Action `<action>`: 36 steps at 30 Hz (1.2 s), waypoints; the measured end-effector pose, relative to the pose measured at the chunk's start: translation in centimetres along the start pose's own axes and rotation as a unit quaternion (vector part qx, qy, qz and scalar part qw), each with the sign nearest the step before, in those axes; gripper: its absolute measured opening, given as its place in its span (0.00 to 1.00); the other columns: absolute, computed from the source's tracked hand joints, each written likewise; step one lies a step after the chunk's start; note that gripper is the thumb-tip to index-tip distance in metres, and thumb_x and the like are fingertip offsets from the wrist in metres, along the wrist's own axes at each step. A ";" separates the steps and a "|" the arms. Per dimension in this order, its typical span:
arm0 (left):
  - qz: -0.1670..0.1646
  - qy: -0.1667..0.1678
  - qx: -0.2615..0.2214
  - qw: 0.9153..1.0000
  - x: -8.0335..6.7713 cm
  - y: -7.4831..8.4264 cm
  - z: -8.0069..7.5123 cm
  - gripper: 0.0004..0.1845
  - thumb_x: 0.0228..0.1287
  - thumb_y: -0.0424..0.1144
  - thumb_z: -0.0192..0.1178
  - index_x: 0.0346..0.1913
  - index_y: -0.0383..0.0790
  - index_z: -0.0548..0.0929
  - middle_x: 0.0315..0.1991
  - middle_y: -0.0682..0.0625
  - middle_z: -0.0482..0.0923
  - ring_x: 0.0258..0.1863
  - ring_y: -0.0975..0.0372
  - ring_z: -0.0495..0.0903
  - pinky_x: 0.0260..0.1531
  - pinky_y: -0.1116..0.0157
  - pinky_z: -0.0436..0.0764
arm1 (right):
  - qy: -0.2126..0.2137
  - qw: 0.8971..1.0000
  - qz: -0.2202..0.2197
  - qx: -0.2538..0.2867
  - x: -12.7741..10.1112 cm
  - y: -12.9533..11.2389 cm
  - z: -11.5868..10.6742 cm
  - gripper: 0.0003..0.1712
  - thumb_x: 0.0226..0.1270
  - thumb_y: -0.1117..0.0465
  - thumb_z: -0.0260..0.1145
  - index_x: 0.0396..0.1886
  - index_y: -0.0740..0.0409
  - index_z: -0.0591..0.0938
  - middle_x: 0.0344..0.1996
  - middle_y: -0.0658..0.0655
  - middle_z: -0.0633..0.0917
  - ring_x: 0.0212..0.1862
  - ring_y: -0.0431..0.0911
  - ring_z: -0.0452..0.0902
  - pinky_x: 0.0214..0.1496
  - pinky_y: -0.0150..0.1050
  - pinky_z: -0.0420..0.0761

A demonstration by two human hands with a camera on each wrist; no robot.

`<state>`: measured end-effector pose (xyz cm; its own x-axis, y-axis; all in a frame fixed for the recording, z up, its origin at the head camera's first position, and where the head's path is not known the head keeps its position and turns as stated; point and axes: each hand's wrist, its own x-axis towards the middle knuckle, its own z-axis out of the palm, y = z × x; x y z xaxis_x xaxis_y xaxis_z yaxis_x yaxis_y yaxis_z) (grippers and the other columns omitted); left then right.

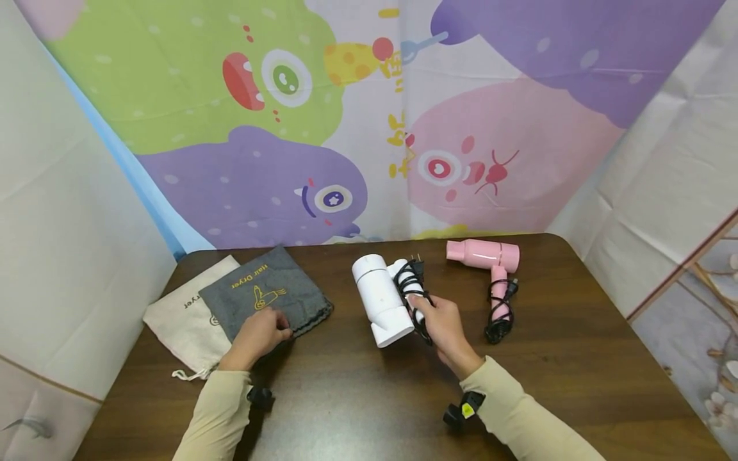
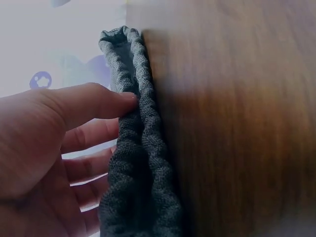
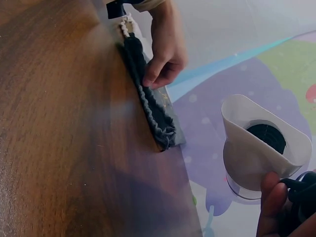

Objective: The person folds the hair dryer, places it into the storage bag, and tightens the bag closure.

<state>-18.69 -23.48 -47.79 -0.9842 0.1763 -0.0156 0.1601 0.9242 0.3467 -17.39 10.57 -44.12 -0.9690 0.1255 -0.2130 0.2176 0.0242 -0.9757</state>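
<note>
Right hand (image 1: 442,323) curled round the handle of one white hair dryer (image 1: 379,294); left hand (image 1: 259,336) pinching one grey pouch (image 1: 294,278) at its mouth
Two pouches counted, grey overlapping one beige pouch (image 1: 187,330), left on the desk (image 1: 346,397); two dryers, white between the pouches and one pink hair dryer (image 1: 483,254), one black cord (image 1: 499,330) per handle

Looks like a makeshift, cloth-lined booth; cannot be pinned down as part of a home, studio or office. Shows this by a creased cartoon backdrop (image 1: 277,186) hanging close behind a wood-grain worktop (image 1: 352,410), with a pale left sheet (image 1: 75,192) and a flower-printed right sheet (image 1: 640,192) closing in the sides.
</note>
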 end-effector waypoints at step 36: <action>-0.036 0.098 -0.179 0.978 1.6 1.9 -2.6 0.09 0.62 0.41 0.65 0.36 0.38 0.88 0.22 0.50 0.83 0.23 0.65 0.76 0.31 0.66 0.73 | 0.000 1.000 0.011 -0.004 -0.6 -0.1 0.1 0.20 0.65 0.55 0.65 0.43 0.72 0.82 0.21 0.51 0.79 0.20 0.41 0.75 0.26 0.39 0.81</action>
<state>-20.14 -22.33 -44.74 -0.9933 0.0140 0.1146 0.0865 0.7478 0.6583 -16.86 10.41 -43.87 -0.9638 0.1254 -0.2352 0.2407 0.0300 -0.9701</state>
